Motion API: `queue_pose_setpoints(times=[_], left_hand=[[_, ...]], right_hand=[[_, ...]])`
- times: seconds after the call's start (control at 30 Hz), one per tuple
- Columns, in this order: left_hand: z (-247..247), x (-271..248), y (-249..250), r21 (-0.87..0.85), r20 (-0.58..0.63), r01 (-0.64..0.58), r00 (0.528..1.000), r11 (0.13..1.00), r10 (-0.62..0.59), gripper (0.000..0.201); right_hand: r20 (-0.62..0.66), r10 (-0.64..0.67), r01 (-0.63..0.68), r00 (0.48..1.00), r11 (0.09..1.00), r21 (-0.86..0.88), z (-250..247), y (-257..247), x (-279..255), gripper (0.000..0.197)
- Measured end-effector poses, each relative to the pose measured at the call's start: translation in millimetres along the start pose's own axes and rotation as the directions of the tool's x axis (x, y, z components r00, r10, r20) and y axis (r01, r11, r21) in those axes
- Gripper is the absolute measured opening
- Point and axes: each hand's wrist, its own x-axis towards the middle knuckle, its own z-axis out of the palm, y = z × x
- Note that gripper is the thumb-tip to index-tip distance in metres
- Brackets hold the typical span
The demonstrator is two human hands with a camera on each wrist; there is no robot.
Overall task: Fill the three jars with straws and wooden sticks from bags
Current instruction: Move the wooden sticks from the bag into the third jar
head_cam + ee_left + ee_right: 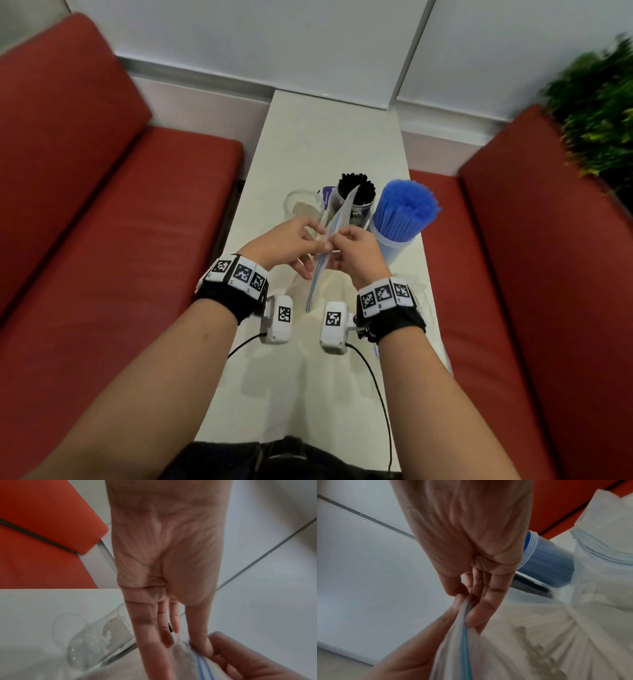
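Nearest the person, two bare forearms reached out over the narrow white table (308,394), each wrist strapped with a black band carrying white tags and a small white camera box. Just beyond, the left hand (286,245) and the right hand (354,251) met over the middle of the table, both pinching the top edge of a clear plastic zip bag with a blue seal strip (317,274). The wrist views showed thumb and fingers of each hand closed narrowly on that strip, one hand to each side of it; what the bag held was too blurred to tell.

Behind the hands stood three jars in a row. The clear glass jar on the left (304,207) looked nearly empty. The middle jar of black straws (356,197) was partly hidden by the raised bag. The jar packed with blue straws (404,212) stood at the right.

Red cushioned benches (102,222) flanked the table on both sides.
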Motion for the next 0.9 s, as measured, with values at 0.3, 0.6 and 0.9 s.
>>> queue_pose_setpoints(times=[0.3,0.6,0.9], left_hand=[[-0.7,-12.8,20.8,0.243,0.175,-0.031,0.985,0.97,-0.012,0.033],[15.0,-10.9,25.5,0.247,-0.014,-0.104,0.994,0.963,0.111,0.03],[16.3,-13.5,24.8,0.174,-0.038,-0.064,0.997,0.983,0.072,0.016]], right_hand=[[-0.027,0.035,-0.037,0.999,0.997,-0.071,-5.4,-2.9,-9.9,0.023],[0.054,-0.029,0.031,0.998,0.998,-0.047,-17.3,-1.3,-17.1,0.022],[0.108,-0.123,0.13,0.987,0.99,-0.06,-23.6,17.4,-14.7,0.016]])
